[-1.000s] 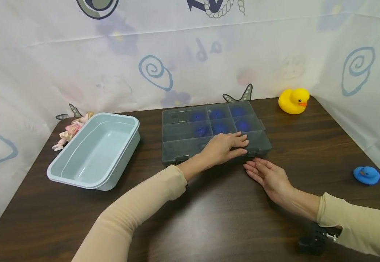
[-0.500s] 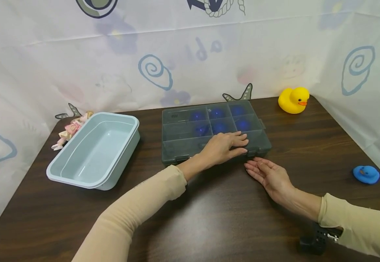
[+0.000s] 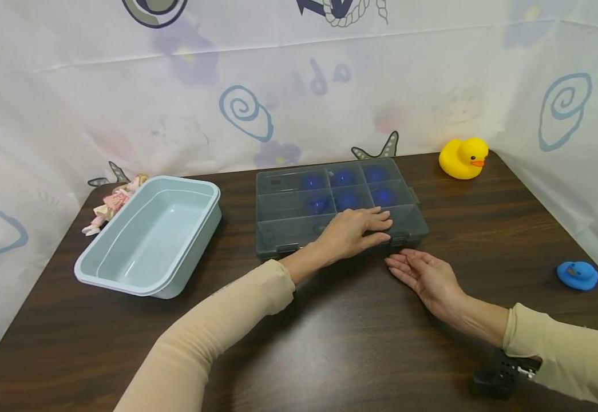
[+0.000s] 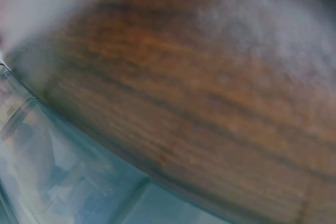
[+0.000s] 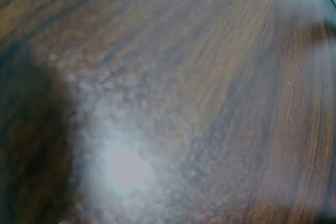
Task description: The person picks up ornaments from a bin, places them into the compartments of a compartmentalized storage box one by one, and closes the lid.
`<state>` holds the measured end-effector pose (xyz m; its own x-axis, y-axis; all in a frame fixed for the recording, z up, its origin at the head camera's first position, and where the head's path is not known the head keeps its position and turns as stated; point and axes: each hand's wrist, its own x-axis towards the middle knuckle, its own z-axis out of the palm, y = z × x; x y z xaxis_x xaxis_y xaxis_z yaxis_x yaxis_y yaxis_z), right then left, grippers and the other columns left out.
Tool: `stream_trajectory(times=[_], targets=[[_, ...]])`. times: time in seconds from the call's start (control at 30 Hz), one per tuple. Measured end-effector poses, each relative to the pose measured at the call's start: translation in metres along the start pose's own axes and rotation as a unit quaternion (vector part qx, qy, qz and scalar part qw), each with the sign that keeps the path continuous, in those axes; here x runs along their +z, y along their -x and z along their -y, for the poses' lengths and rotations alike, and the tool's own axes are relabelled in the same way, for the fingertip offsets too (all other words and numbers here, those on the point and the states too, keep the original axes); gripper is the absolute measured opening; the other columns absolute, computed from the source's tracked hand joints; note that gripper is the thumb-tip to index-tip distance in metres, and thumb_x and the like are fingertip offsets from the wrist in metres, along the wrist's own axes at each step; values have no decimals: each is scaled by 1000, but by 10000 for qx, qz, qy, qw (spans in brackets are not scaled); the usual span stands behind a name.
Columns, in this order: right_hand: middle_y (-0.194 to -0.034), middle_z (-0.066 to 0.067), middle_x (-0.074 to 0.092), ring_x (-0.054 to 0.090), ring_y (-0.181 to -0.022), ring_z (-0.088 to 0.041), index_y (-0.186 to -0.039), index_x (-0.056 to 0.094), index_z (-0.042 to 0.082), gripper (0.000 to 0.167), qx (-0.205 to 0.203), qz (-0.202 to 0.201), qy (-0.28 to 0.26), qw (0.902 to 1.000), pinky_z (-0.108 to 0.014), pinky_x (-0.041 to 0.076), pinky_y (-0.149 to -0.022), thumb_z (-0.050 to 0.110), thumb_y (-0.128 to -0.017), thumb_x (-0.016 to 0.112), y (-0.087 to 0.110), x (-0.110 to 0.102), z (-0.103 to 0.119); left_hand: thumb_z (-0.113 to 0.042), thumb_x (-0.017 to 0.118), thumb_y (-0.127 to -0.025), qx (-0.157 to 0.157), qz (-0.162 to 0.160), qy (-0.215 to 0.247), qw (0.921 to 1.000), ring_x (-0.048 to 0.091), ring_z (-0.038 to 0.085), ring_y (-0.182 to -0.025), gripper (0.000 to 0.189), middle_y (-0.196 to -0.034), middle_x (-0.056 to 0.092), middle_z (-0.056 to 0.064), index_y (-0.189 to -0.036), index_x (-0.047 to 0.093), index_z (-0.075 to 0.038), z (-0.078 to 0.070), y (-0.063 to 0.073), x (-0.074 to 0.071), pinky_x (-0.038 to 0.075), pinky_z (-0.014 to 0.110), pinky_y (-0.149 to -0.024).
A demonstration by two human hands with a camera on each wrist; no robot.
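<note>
A dark translucent compartment box [image 3: 288, 232] lies on the table with its lid down. Through the lid several blue balls [image 3: 343, 178] show in the back and middle compartments. My left hand [image 3: 349, 232] rests on the lid near the front edge, fingers extended and slightly spread. Just off the box's front right corner, close to a front latch [image 3: 397, 241], my right hand [image 3: 430, 280] lies palm turned up with loosely bent fingers and nothing in it. The left wrist view catches a blurred edge of the box [image 4: 131, 192].
To the left stands a pale blue plastic basin [image 3: 195, 252], with a small doll [image 3: 115, 201] behind it. A yellow rubber duck [image 3: 462, 159] sits at the back right, a blue duck [image 3: 578, 276] by the right edge. A printed cloth [image 3: 299, 103] hangs behind the table.
</note>
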<state>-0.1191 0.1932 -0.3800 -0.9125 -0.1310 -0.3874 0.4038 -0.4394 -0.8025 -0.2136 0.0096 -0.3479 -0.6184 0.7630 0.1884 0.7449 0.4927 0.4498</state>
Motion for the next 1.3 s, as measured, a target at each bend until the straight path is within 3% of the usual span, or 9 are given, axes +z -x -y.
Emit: stream_trajectory(times=[0.2,0.4,0.63,0.93,1.3], targets=[[-98,-1,67,67,-94,-10,-125,34,0,26,46,-14,22,10000,-24,51,-87,10,-101,38,0,-1,0,-30,60,-92,-6,34,-25,10000,44,12,-130,40,-137,50,1,-128,57,-12,-1,-1,1,40,32,-105],[-94,0,68,67,-91,-10,-114,37,3,14,72,-20,302,9995,-24,52,-85,8,-101,40,0,-2,2,-30,60,-92,20,-2,-22,10000,44,12,-130,39,-136,51,1,-128,58,-12,-1,-2,2,42,31,-102],[-87,-3,70,69,-84,-12,-97,50,7,7,-299,-47,77,9995,-26,54,-80,12,-95,55,-1,-1,-3,-29,60,-92,17,-42,-20,10000,45,13,-129,39,-135,51,2,-127,58,-11,0,-1,1,43,31,-101],[-82,0,71,70,-79,-12,-91,56,9,26,-189,-99,558,9982,-26,56,-76,34,-94,54,-7,1,4,-29,60,-92,3,-2,-4,10000,45,13,-129,39,-136,51,2,-127,58,-11,0,-1,3,45,29,-98],[-78,1,68,69,-75,-13,-92,54,8,32,-45,26,900,9959,-28,56,-74,39,-95,50,-11,0,7,-29,60,-93,-61,68,-43,9999,44,12,-130,39,-136,51,1,-128,57,-12,0,-3,2,45,29,-99]])
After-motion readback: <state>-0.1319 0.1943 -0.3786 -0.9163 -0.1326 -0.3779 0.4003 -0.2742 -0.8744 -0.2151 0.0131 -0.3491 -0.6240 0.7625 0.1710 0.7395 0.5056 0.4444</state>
